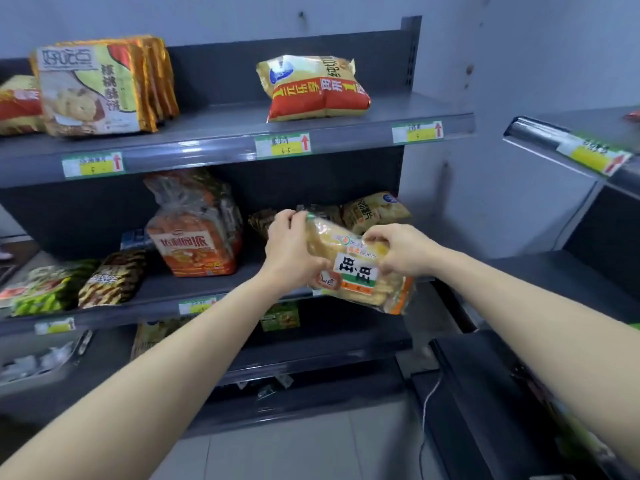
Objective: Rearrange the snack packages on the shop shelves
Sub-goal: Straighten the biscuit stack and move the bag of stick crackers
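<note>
Behind the left grip (291, 252) a dark packet (259, 221) was mostly hidden, and part of the rice cracker bag (360, 271) label lay under fingers. The bag was clear plastic over pale crackers, with a white label and an orange-green band. It was held tilted over the front edge of the middle shelf (173, 287), near its right end. The left grip clasped its left end and the right grip (401, 252) pinched its top.

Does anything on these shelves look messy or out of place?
Yes. On the top shelf the red-and-gold bag lies slumped and alone, while the biscuit packs left of it stand upright in a row. On the middle shelf the green bag and the dark striped bag lie flat and crooked.
</note>
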Demonstrator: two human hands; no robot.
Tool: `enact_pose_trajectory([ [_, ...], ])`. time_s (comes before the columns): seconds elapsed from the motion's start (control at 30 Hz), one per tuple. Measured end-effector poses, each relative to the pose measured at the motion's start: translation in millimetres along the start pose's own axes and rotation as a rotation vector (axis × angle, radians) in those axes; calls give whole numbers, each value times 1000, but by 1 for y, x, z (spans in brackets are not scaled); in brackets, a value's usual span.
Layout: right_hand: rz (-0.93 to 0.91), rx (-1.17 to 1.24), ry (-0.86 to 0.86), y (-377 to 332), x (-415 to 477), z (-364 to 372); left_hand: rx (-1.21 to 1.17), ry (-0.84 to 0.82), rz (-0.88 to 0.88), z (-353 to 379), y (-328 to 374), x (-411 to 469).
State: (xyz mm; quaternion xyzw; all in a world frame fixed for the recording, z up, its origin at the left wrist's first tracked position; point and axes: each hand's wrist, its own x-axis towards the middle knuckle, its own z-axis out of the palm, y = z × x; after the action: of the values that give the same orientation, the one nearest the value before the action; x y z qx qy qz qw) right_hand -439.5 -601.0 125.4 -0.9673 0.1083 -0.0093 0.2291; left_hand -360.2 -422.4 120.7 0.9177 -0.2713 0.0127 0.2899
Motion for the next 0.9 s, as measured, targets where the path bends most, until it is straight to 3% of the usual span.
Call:
enact_pose_trajectory([
  [0.13,-82,-168,-85,-9,9,7,445,-121,180,19,6,9],
  [0.2,-137,-270,-86,-10,15,10,522,-219,209,27,4,16],
  [0.3,-187,-370,-93,-7,27,17,272,-402,139,37,2,25],
  [0.4,-197,-423,41,6,47,25,93,-396,57,45,-10,43],
  [0.6,73,31,235,48,105,24,-581,-303,-395,61,-48,117],
  [0.9,471,800,-172,79,207,64,-845,-447,-550,104,-83,207],
])
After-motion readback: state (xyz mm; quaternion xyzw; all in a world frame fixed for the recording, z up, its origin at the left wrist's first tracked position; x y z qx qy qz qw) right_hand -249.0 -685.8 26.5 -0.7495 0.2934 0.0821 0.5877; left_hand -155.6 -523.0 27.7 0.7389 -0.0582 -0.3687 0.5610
